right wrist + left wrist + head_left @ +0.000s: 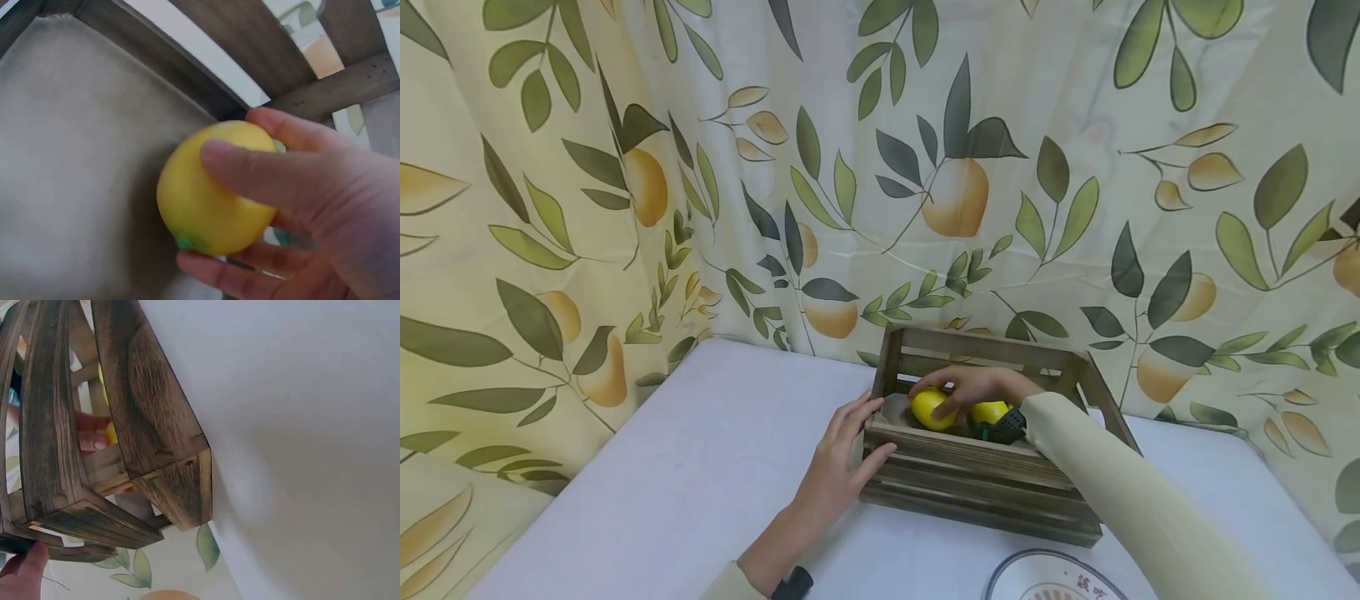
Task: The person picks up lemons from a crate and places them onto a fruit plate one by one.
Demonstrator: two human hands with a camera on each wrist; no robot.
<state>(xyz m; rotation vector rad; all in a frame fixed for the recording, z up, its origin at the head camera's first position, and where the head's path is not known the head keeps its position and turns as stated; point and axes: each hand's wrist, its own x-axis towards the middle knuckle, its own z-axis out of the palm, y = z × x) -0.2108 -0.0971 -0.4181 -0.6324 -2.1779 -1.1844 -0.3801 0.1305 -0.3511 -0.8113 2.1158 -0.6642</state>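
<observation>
A wooden slatted crate (970, 450) stands on the white table. Inside its left part my right hand (973, 390) holds a yellow lemon (934, 409), thumb across one side and fingers round the other. The right wrist view shows this lemon (212, 194) with a small green tip, over the crate's greyish-brown floor (75, 137). Another yellow fruit (988, 412) lies in the crate, partly hidden by the right wrist. My left hand (842, 450) rests against the crate's near left corner, fingers extended along the left end and thumb at the front slat.
A round plate (1037, 567) with a dark rim and red characters lies in front of the crate, cut off by the frame's bottom edge. Behind the table (700, 467) hangs a fruit-and-leaf patterned curtain (925, 275), close to the crate's back.
</observation>
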